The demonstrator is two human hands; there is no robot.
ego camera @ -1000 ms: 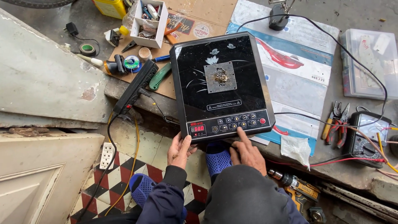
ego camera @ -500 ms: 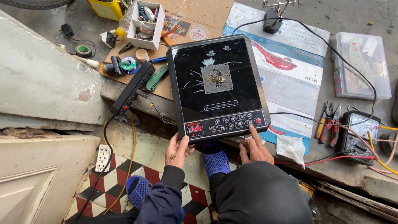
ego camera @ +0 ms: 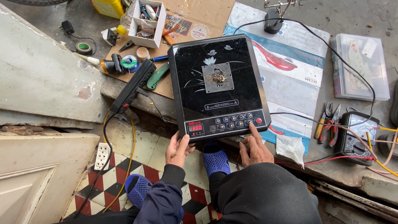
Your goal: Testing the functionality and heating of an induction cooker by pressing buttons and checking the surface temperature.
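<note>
Rough concrete ledge (ego camera: 62, 79) fills the left of the frame, with patterned floor tiles (ego camera: 120, 174) at lower left. A black induction cooktop (ego camera: 217, 85) lies at the centre on cardboard and printed sheets, its front edge overhanging the ledge. The left hand (ego camera: 179, 148), fingers loosely curled, steadies the cooktop's lower left corner from beneath, gripping nothing else. The right hand (ego camera: 255, 147) is mostly open, its forefinger stretched onto the button row (ego camera: 232, 122) near the red button; the red display (ego camera: 196, 128) is lit. Pressing well probably means one firm, square touch per button while the left hand keeps the overhanging unit from tipping. A multimeter (ego camera: 357, 139) and pliers (ego camera: 327, 122) lie at the right.
</note>
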